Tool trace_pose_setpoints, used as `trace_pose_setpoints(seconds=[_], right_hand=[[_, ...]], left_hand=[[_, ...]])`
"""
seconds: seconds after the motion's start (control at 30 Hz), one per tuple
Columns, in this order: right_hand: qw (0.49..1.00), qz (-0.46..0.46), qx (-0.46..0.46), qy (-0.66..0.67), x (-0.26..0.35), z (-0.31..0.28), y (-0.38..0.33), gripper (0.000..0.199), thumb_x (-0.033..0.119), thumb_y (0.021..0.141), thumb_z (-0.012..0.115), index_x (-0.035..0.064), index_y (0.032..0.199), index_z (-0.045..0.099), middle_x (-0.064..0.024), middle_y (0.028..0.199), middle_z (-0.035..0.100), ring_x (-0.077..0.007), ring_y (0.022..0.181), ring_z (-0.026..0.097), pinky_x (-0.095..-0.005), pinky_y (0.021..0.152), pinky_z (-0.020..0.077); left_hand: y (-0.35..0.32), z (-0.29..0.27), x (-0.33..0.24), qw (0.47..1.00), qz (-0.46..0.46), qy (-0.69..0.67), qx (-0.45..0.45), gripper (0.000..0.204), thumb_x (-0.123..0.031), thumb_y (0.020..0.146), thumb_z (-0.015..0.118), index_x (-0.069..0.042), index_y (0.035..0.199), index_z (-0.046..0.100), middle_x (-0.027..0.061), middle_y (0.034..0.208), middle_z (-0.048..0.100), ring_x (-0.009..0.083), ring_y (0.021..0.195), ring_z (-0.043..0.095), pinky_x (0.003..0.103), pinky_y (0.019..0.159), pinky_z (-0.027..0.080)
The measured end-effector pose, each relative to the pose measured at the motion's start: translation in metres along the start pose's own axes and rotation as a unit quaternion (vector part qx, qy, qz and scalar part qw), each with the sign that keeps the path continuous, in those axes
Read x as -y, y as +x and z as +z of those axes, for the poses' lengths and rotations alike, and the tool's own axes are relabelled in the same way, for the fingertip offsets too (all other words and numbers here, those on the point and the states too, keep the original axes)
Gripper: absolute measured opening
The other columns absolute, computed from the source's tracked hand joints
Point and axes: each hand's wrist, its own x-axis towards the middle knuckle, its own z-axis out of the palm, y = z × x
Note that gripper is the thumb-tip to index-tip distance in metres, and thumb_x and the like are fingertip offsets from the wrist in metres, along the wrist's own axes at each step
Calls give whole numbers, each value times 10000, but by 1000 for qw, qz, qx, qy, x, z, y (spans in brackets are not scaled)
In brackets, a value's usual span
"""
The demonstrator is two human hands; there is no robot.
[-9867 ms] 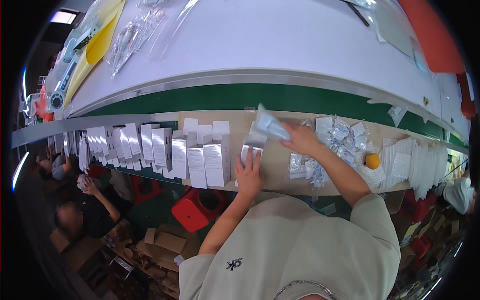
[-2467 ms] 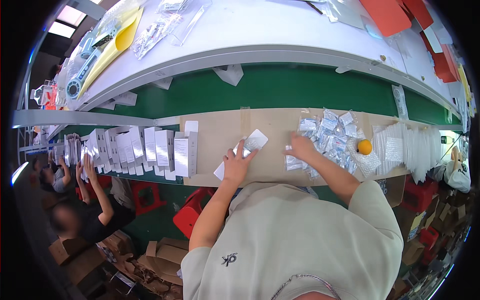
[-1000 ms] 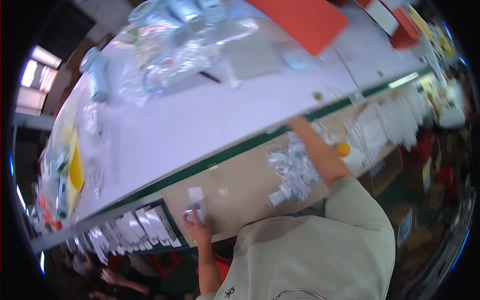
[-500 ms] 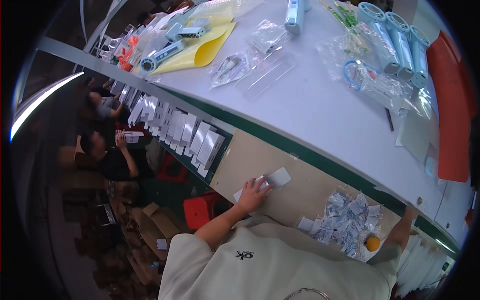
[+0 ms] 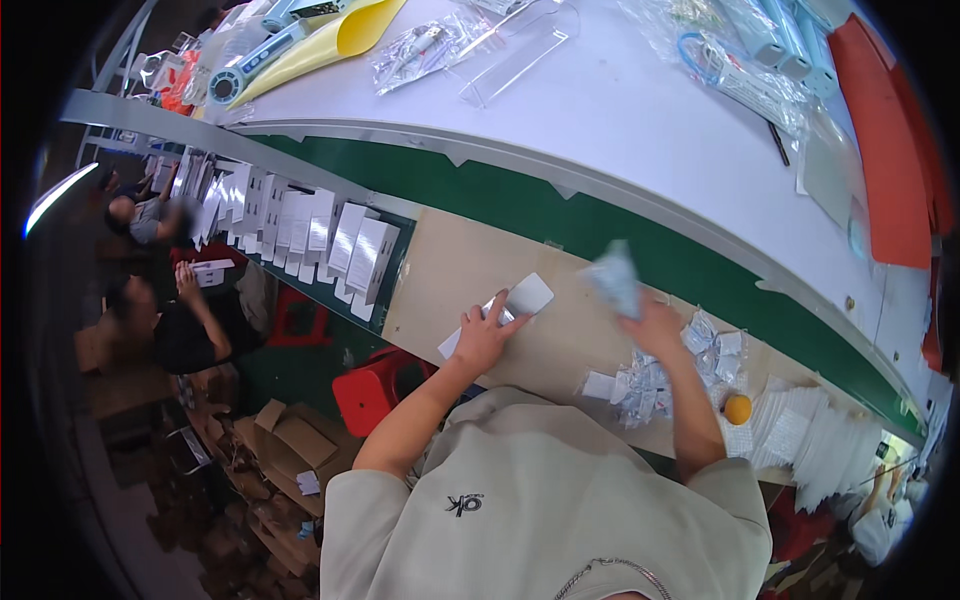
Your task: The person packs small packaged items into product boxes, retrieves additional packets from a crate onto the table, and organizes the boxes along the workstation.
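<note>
On the tan benchtop [image 5: 425, 270], the left hand [image 5: 484, 340] clasps a white carton [image 5: 530, 295], which could skid if that grip slackened, while farther right the right hand [image 5: 657, 326] pinches a pale-blue packet [image 5: 614, 280] (motion-blurred).

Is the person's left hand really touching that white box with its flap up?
Touching. In the head view, the left hand grips the white box, thumb and fingers spread across it.
</note>
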Motion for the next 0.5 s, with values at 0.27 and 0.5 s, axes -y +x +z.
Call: trace_pose_setpoints(seconds=[0.27,0.5], right_hand=[[970,-217,41,-104,49,67,58,263,236,825,638,150,1073,641,-116,925,676,-357,859,680,-489,732,544],[918,-369,129,69,84,86,69,408,30,730,644,117,1128,649,-124,1061,615,-354,1026,610,-465,865,520]], left_hand=[[-7,2,-7,999,27,20,-6,681,-74,850,560,-495,1383,496,133,1544,284,379,1007,522,490,841,483],[-8,6,-2,999,48,11,-6,702,-58,850,559,-511,1382,490,123,1568,254,380,1020,514,512,824,483]])
